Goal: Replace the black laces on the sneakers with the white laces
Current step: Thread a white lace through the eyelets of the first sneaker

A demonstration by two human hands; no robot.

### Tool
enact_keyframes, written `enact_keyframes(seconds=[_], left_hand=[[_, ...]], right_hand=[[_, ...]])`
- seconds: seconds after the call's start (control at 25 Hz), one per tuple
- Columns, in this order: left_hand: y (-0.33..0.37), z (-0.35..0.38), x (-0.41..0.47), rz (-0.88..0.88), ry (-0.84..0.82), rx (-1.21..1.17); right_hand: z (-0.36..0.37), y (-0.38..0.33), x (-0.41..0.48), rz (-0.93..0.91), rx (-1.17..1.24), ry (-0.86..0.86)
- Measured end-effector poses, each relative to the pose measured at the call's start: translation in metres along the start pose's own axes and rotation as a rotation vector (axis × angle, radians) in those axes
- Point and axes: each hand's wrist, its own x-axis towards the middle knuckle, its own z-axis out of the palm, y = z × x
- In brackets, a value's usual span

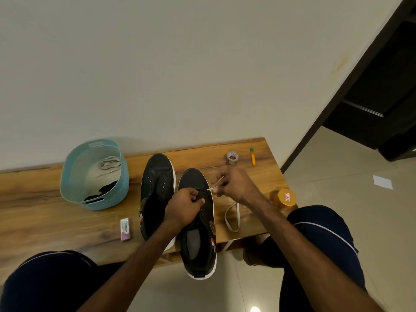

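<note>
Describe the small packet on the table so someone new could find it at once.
Start at the wooden table, then the blue basket on it. Nearer the person, left of the left sneaker, lies the packet: the only white-and-pink thing, printed "camlin".

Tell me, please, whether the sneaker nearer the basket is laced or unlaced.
Unlaced. The sneaker beside the blue basket shows two rows of bare eyelets, with no lace crossing its tongue.
</note>
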Motion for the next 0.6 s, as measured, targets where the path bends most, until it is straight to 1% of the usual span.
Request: enact_keyframes(seconds=[0.08, 0.28, 0.44, 0.6], left_hand=[[-0.005, 0.001, 0.007, -0.006, -0.020, -0.037], [-0.006, 0.001, 0.007, -0.023, -0.107, -0.297], [-0.007, 0.005, 0.005, 0.009, -0.098, -0.341], [-0.008, 0.007, 0.005, 0.010, -0.101, -0.343]], right_hand=[[0.010, 0.004, 0.003, -0.004, -0.098, -0.017], [0.021, 0.011, 0.010, 0.033, -0.274, 0.026], [0.026, 0.012, 0.009, 0.095, -0.280, 0.020], [0.025, 0.009, 0.009, 0.101, -0.268, 0.043]])
